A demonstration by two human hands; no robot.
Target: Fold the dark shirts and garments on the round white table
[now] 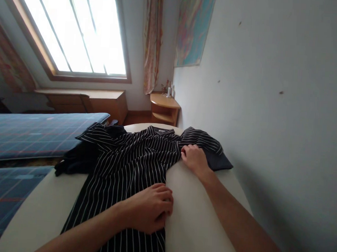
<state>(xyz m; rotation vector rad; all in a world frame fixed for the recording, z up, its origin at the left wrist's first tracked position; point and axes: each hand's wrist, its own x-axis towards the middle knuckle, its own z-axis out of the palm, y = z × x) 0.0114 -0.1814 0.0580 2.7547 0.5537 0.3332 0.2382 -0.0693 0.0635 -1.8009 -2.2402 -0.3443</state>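
A black shirt with white stripes is spread over a pale table, its collar at the far end and its sleeves out to both sides. My left hand rests at the shirt's right side edge, fingers curled and closed on the cloth. Farther up, my right hand is closed at the underarm, where the right sleeve meets the body. Both sets of fingertips are partly hidden. Under the right sleeve lies a folded dark grey cloth. Dark crumpled clothing sits beneath the left sleeve.
The rounded white table stands close to the wall on my right. Blue plaid mattresses lie to the left. Beyond are a wooden desk, a corner shelf with small bottles, and a bright window with curtains.
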